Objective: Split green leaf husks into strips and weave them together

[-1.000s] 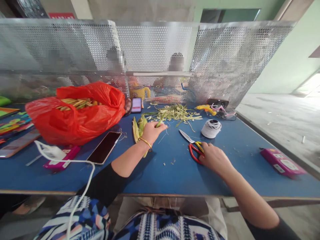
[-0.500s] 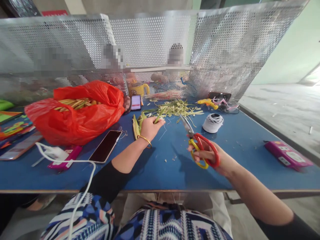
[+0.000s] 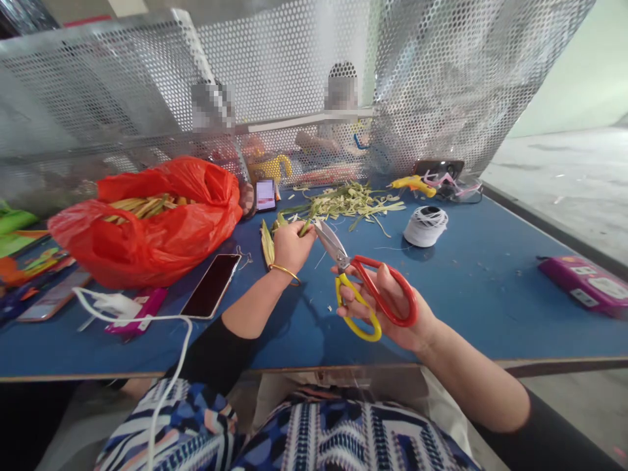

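Note:
My left hand, with a gold bangle at the wrist, pinches a green strip of dried husk or leaf. My right hand has its fingers in the loops of scissors with one red and one yellow handle. The scissor tips are at the strip by my left fingertips; whether the blades touch it I cannot tell. A folded yellow-green husk lies left of my left hand. Just beyond both hands is a heap of pale green trimmings. A spool of white thread stands to the right.
A red plastic bag of dried strips fills the left side. Near it lie a dark-screened phone and a white cable. A yellow glue gun and purple pack are at right. A perforated metal screen closes the back.
My right hand has brought the scissors leftward, and their tips now reach my left fingertips. My left hand stays nearly in place, pinching the strip. The view has shifted slightly.

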`<state>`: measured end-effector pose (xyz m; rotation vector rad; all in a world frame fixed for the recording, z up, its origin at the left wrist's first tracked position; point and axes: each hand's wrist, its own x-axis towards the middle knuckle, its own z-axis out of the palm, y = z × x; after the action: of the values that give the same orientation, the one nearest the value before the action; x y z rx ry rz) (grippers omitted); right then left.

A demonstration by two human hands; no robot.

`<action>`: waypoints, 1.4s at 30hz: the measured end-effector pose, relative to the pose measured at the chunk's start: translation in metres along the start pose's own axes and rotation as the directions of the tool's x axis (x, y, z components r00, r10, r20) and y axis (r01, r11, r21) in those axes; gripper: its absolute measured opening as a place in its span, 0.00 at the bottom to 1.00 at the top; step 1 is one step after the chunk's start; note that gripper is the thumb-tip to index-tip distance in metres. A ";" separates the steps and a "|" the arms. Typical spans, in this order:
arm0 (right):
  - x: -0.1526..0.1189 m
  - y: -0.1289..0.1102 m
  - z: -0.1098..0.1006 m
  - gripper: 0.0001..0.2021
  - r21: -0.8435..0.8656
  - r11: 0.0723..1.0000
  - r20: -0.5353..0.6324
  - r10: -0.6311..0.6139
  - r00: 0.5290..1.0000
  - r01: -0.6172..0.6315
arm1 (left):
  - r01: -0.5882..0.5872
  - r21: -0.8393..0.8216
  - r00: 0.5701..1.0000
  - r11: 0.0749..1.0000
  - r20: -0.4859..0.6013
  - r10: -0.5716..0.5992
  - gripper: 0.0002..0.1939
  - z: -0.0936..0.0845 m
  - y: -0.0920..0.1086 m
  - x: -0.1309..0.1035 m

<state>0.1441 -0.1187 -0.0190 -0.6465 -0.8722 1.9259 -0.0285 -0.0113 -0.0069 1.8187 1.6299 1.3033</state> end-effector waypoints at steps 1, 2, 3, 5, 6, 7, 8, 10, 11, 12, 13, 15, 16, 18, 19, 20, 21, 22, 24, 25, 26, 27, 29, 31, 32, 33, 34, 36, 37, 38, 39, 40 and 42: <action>0.001 0.001 -0.001 0.23 -0.011 1.000 -0.008 -0.009 1.000 0.009 | 0.007 0.008 1.000 1.000 0.004 -0.007 0.12 0.000 0.000 0.000; 0.001 0.001 -0.001 0.23 -0.020 1.000 -0.012 -0.012 1.000 0.012 | 0.016 0.011 1.000 1.000 0.006 -0.016 0.12 0.000 0.001 -0.001; 0.001 0.001 -0.002 0.23 -0.027 1.000 -0.010 -0.007 1.000 0.006 | 0.024 0.010 1.000 1.000 0.009 -0.024 0.13 0.000 0.002 -0.001; 0.000 0.001 -0.001 0.23 -0.027 1.000 -0.002 0.011 1.000 -0.011 | 0.032 0.006 0.999 0.999 0.004 -0.032 0.14 0.001 0.002 -0.002; 0.000 0.001 -0.001 0.23 -0.021 1.000 0.003 0.018 1.000 -0.018 | 0.033 0.006 0.999 0.999 -0.002 -0.033 0.15 0.001 0.003 -0.002; 0.000 0.000 0.001 0.24 -0.010 1.000 0.007 0.023 1.000 -0.023 | 0.033 0.007 0.999 0.999 -0.006 -0.033 0.16 0.001 0.003 -0.002; 0.000 -0.001 0.002 0.24 0.002 1.000 0.013 0.029 0.999 -0.029 | 0.031 0.006 0.999 1.000 -0.011 -0.031 0.16 0.001 0.003 -0.003; 0.000 -0.002 0.005 0.25 0.032 0.999 0.031 0.041 0.999 -0.042 | 0.024 0.003 1.000 1.000 -0.019 -0.024 0.16 0.001 0.004 -0.003; 0.001 -0.003 0.006 0.25 0.049 0.998 0.042 0.045 0.998 -0.047 | 0.022 0.001 1.000 1.000 -0.018 -0.022 0.16 0.002 0.004 -0.004; 0.002 -0.004 0.007 0.25 0.065 0.997 0.053 0.049 0.997 -0.052 | 0.020 -0.002 1.000 1.000 -0.013 -0.020 0.16 0.002 0.005 -0.005; 0.004 -0.004 0.007 0.25 0.079 0.995 0.062 0.050 0.997 -0.055 | 0.019 -0.006 1.000 1.000 -0.002 -0.019 0.16 0.002 0.006 -0.006; 0.007 -0.005 0.007 0.24 0.100 0.994 0.065 0.045 0.997 -0.052 | 0.015 -0.015 1.000 1.000 0.018 -0.015 0.15 0.001 0.008 -0.007; 0.009 -0.005 0.006 0.23 0.103 0.993 0.062 0.046 0.997 -0.052 | 0.010 -0.017 1.000 1.000 0.024 -0.009 0.15 0.001 0.008 -0.008; 0.012 -0.004 0.006 0.22 0.096 0.994 0.046 0.048 0.998 -0.052 | -0.007 -0.014 1.000 1.000 0.029 0.007 0.16 0.001 0.009 -0.008; 0.014 -0.003 0.005 0.21 0.090 0.994 0.033 0.052 0.998 -0.055 | -0.012 -0.011 0.999 1.000 0.035 0.013 0.16 0.002 0.008 -0.008; 0.015 -0.003 0.006 0.21 0.085 0.994 0.019 0.061 0.998 -0.062 | -0.013 -0.011 0.999 1.000 0.044 0.014 0.15 0.002 0.007 -0.008; 0.015 -0.002 0.006 0.21 0.078 0.994 0.004 0.071 0.997 -0.071 | -0.008 -0.016 0.999 1.000 0.053 0.009 0.14 0.002 0.006 -0.008; 0.016 -0.002 0.006 0.21 0.069 0.995 -0.013 0.078 0.997 -0.077 | 0.001 -0.025 0.998 1.000 0.061 0.000 0.13 0.003 0.004 -0.007; 0.015 -0.003 0.007 0.22 0.033 0.996 -0.049 0.082 0.995 -0.080 | 0.035 -0.063 0.998 0.997 0.063 -0.031 0.10 0.004 0.002 -0.006; 0.015 -0.005 0.007 0.22 -0.001 0.997 -0.073 0.070 0.995 -0.071 | 0.054 -0.093 0.997 0.994 0.059 -0.049 0.08 0.004 0.002 -0.006; 0.015 -0.007 0.005 0.22 -0.054 0.997 -0.103 0.050 0.993 -0.056 | 0.079 -0.132 0.996 0.988 0.055 -0.073 0.06 0.004 0.002 -0.006; 0.015 -0.011 0.003 0.23 -0.131 0.990 -0.138 0.026 0.990 -0.045 | 0.110 -0.180 0.993 0.977 0.054 -0.102 0.05 0.003 0.003 -0.005; 0.016 -0.020 -0.005 0.23 -0.390 0.918 -0.225 -0.021 0.974 -0.070 | 0.202 -0.311 0.979 0.929 0.090 -0.183 0.05 0.002 0.008 -0.003; 0.021 -0.029 -0.014 0.20 -0.742 0.648 -0.306 -0.098 0.947 -0.173 | 0.317 -0.460 0.948 0.830 0.195 -0.254 0.08 -0.001 0.015 0.000; 0.024 -0.034 -0.018 0.18 -0.889 0.399 -0.313 -0.170 0.934 -0.225 | 0.370 -0.519 0.927 0.771 0.262 -0.268 0.09 -0.002 0.019 0.003; 0.027 -0.037 -0.022 0.16 -0.953 0.130 -0.298 -0.229 0.927 -0.274 | 0.414 -0.561 0.907 0.717 0.325 -0.270 0.10 -0.002 0.022 0.005; 0.030 -0.039 -0.024 0.16 -0.943 -0.117 -0.273 -0.264 0.925 -0.312 | 0.449 -0.588 0.888 0.673 0.377 -0.263 0.10 -0.003 0.026 0.007; 0.035 -0.043 -0.026 0.18 -0.833 -0.441 -0.235 -0.263 0.936 -0.333 | 0.495 -0.612 0.861 0.616 0.443 -0.252 0.11 -0.003 0.030 0.010; 0.037 -0.045 -0.026 0.19 -0.787 -0.525 -0.234 -0.234 0.944 -0.325 | 0.512 -0.618 0.850 0.596 0.463 -0.251 0.11 -0.003 0.030 0.012; 0.039 -0.047 -0.024 0.19 -0.758 -0.578 -0.231 -0.196 0.953 -0.303 | 0.527 -0.622 0.841 0.579 0.479 -0.251 0.12 -0.003 0.030 0.013; 0.042 -0.050 -0.022 0.18 -0.741 -0.612 -0.231 -0.154 0.961 -0.276 | 0.543 -0.623 0.831 0.564 0.496 -0.252 0.12 -0.003 0.030 0.014; 0.045 -0.055 -0.020 0.15 -0.734 -0.632 -0.228 -0.116 0.967 -0.249 | 0.557 -0.621 0.821 0.551 0.511 -0.253 0.13 -0.002 0.029 0.015; 0.054 -0.066 -0.014 0.08 -0.773 -0.599 -0.193 -0.087 0.977 -0.206 | 0.574 -0.617 0.809 0.538 0.530 -0.255 0.14 -0.002 0.028 0.017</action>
<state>0.1633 -0.0437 0.0196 -1.9696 -2.5958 0.1215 -0.0155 -0.0033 0.0222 0.9638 0.9623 1.0608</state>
